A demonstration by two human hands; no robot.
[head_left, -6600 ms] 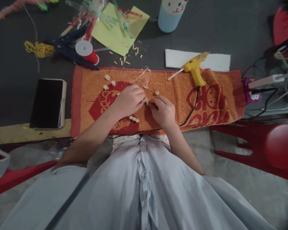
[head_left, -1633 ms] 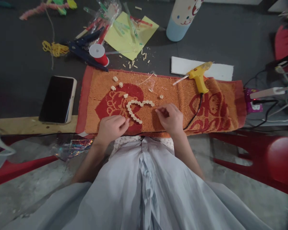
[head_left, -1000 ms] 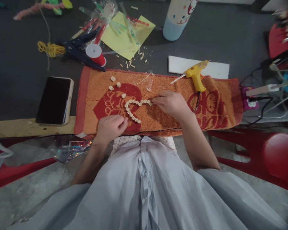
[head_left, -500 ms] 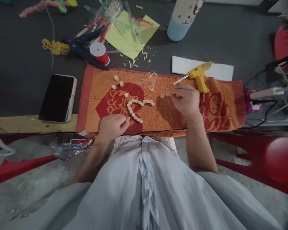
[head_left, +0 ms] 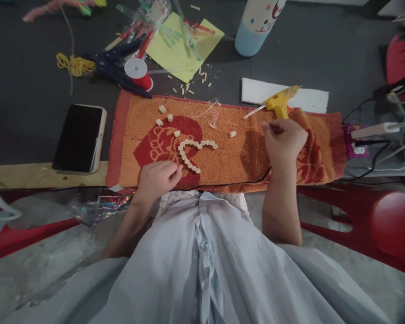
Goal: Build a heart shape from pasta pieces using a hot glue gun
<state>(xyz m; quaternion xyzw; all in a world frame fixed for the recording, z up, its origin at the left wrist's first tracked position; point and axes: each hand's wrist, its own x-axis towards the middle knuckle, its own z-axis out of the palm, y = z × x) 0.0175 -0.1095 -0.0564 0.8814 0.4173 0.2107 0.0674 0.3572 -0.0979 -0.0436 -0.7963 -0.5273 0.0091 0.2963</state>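
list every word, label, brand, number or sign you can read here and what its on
No text is legible.
Bottle: printed dots and red lines, no letters I can make out.
Purple packet: pale marks, too small to read.
Shiny wrapper: marks too blurred to read.
Towel: woven pattern, no readable words.

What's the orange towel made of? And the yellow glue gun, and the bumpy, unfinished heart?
The towel looks like soft, matte cotton terry, from its fuzzy loops. The glue gun seems to be hard plastic: smooth and evenly coloured. The bumpy heart is pale, matte, ridged pieces, perhaps wood or straw; they're too small to tell.
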